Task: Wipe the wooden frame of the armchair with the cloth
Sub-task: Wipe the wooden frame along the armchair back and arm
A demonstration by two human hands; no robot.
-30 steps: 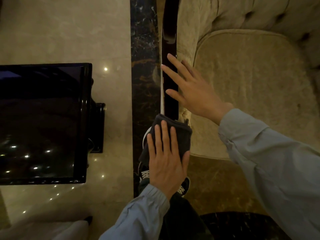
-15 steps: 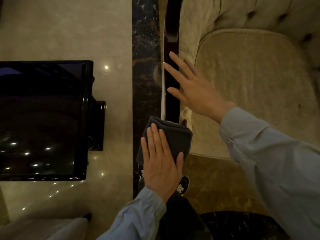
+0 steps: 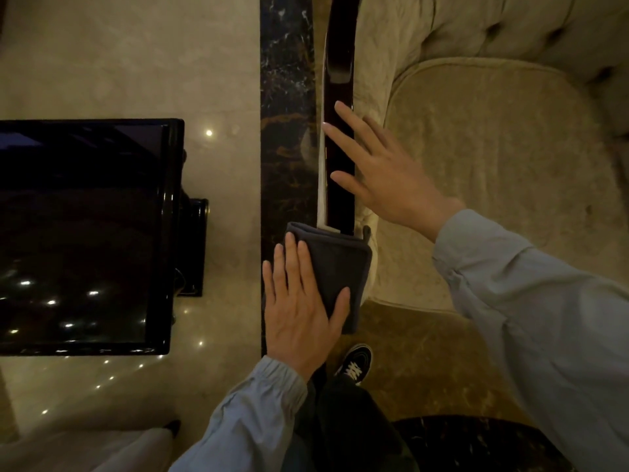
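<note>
Head view. Where the dark wooden arm rail point(image 3: 338, 158) of the armchair point(image 3: 493, 172) runs straight away from the person, its long axis lies fore-and-aft, from its near end under the cloth up to the top edge of the picture. The left hand point(image 3: 301, 308) lies flat, fingers together and extended, pressing the folded grey cloth point(image 3: 340, 267) onto the near end of the rail; the thumb rests across the cloth's lower right part. The cloth drapes over that end and hides it, so the contact beneath cannot be seen. The right hand point(image 3: 381, 178) is spread wide and holds nothing; its fingertips lie on or just above the rail farther along, with the palm over the cushioned inner side of the armchair. Whether it presses the wood cannot be told.

The left hand is the nearer one to the unwiped stretch that counts: bare glossy rail extends directly ahead of the cloth. The coming stroke would probably be a push forward along the rail's axis, and the right hand stands in that path, so it would need to lift or slide ahead. A black glossy side table point(image 3: 85, 233) stands well apart to the left, across a dark marble floor band point(image 3: 286, 97).
</note>
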